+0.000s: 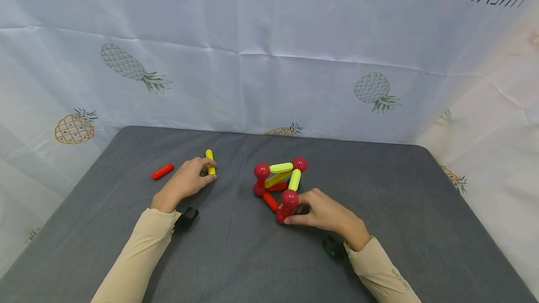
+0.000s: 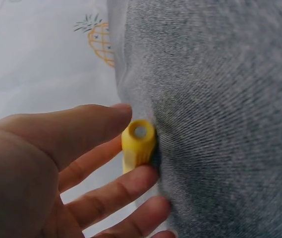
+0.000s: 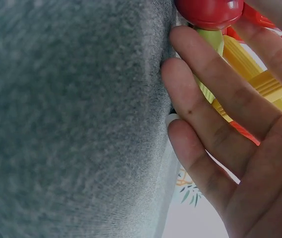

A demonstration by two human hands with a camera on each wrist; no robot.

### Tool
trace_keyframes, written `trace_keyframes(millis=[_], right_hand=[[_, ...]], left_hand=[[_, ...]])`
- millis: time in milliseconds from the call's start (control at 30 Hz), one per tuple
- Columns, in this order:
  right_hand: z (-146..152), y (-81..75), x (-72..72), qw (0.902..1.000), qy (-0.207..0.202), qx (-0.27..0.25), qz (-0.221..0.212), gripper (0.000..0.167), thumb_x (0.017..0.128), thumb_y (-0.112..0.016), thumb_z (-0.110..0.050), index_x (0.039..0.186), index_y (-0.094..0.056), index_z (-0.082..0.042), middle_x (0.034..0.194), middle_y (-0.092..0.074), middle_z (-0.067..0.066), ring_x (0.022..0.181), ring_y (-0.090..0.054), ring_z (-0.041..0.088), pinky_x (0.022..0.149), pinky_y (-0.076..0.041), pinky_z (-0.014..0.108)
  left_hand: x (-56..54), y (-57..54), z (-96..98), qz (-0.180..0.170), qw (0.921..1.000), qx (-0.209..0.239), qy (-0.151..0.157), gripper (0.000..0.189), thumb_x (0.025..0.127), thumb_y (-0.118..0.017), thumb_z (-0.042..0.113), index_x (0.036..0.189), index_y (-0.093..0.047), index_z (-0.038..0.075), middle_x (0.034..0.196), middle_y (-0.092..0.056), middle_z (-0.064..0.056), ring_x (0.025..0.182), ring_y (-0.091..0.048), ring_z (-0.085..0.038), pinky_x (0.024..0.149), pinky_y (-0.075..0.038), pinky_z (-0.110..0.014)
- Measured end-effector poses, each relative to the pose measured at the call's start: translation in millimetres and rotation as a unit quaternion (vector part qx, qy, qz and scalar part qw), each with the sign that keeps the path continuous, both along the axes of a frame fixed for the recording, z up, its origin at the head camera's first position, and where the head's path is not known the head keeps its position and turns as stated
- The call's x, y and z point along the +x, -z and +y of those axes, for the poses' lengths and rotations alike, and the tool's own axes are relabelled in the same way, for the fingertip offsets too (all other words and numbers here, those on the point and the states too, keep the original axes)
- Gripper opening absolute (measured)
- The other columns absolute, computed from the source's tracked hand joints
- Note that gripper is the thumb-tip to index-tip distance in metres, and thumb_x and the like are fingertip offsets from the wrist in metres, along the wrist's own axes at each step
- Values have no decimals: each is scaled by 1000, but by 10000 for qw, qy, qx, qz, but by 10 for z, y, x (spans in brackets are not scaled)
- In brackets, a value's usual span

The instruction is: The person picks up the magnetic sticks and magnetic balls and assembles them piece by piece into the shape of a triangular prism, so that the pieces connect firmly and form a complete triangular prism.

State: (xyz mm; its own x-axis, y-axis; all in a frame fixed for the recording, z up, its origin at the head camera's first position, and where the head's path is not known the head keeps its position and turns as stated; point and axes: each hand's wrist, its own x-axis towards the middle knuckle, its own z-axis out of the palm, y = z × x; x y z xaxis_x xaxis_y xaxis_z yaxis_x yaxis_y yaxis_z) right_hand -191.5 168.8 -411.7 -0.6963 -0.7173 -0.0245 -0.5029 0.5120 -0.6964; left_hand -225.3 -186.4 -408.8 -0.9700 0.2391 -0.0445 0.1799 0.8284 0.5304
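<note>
My left hand (image 1: pixel 188 179) is at a yellow magnetic rod (image 1: pixel 211 162) lying on the table, thumb and fingers about it. A round metal tip shows in the end of this yellow rod (image 2: pixel 140 134) in the left wrist view. My right hand (image 1: pixel 324 212) holds the near corner of a frame built from magnetic rods and red balls, its thumb at the lower red ball (image 1: pixel 281 218). Above that sits another red ball (image 1: pixel 289 198). Yellow-green rods (image 1: pixel 281 168) join the upper balls, and red rods (image 1: pixel 271 201) run along the bottom. The right fingers hide part of the frame.
A loose red rod (image 1: pixel 163 171) lies left of my left hand. The grey cloth-covered table (image 1: pixel 236 256) ends at the back against a white curtain (image 1: pixel 261 92) printed with pineapples.
</note>
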Motion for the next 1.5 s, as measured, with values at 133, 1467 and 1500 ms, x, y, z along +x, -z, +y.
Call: trace_keyframes(millis=[133, 1467, 1500], right_hand=[[2, -4, -5, 10000, -11, -39, -14, 24, 86, -78, -31, 106, -75, -16, 92, -76, -8, 82, -69, 2, 75, -57, 23], [-2, -4, 14, 9988, 369, 223, 220, 26, 89, -75, -29, 109, -70, -13, 96, -74, -5, 82, -67, 3, 78, -56, 25], [-6, -6, 14, 9988, 377, 230, 219, 26, 88, -76, -29, 108, -70, -13, 95, -74, -5, 82, -67, 3, 78, -56, 24]], left_hand=[[-4, -27, -15, -88, 9998, 142, 104, 22, 95, -67, 16, 113, -67, 4, 91, -63, -10, 79, -56, -19, 70, -45, -33], [39, -54, 100, -821, 9960, -65, -351, 45, 92, -63, 19, 134, -54, 4, 88, -62, -12, 68, -56, -20, 59, -45, -30], [40, -51, 101, -824, 9960, -69, -342, 44, 92, -63, 19, 133, -54, 4, 88, -62, -12, 68, -56, -20, 59, -45, -30]])
